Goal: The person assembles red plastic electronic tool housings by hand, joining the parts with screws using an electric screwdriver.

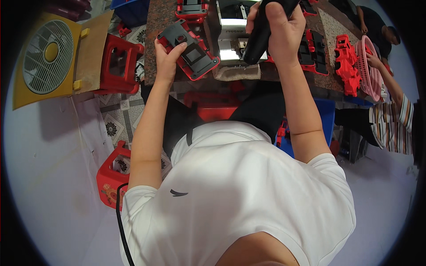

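My left hand [167, 57] grips the left edge of a red-and-black plastic housing [193, 54], its thumb lying on the black face. The housing is tilted, near the front edge of the speckled table [155, 26]. My right hand [284, 35] is wrapped round a thick black electric screwdriver [258, 42], slanting down toward the left; I cannot make out its bit. Below and behind the tool stands a white box-shaped machine [231, 26] with a metal part and a bright strip at its front. Another red-and-black housing [191, 9] lies beyond the held one.
More housings [317, 53] lie right of the tool. Further right are stacked red plastic parts [347, 66] and a pink basket [367, 66], with a co-worker's hand [373, 61] at it. A yellow fan [49, 57] and red stools [119, 64] stand left. A blue bin [326, 119] is below right.
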Motion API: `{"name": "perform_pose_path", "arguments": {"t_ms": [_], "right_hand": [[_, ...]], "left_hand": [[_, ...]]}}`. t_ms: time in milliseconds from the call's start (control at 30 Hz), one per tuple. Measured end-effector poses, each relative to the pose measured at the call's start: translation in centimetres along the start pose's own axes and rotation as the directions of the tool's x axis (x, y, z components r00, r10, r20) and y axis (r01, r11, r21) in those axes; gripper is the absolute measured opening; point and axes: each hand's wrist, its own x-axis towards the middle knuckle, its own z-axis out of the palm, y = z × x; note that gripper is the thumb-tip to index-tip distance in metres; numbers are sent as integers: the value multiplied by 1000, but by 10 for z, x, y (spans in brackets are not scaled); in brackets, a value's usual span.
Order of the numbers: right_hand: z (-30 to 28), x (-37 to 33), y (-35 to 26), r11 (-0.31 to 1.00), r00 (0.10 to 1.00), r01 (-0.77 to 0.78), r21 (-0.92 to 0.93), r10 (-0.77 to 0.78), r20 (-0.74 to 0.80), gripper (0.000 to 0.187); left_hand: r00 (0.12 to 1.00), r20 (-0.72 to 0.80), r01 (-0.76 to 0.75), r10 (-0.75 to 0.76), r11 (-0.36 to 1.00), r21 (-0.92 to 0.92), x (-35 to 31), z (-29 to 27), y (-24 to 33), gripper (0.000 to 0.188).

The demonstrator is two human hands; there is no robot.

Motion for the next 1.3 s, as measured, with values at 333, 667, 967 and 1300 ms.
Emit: {"name": "perform_pose_path", "arguments": {"t_ms": [333,667,967,1300], "right_hand": [[83,-26,-12,873,997,26,487,14,-78,67],[98,-30,8,971,967,103,215,-149,208,72],[88,-19,13,972,966,114,205,-157,206,49],[-22,-14,2,905,913,407,-122,-399,84,56]], "left_hand": [[999,-25,-46,44,998,-51,-4,8,7,57],[997,17,-76,76,997,-32,3,-7,-15,61],[995,54,-78,78,997,-1,8,-2,-20,55],[999,29,-37,36,999,26,3,2,-3,54]]}}
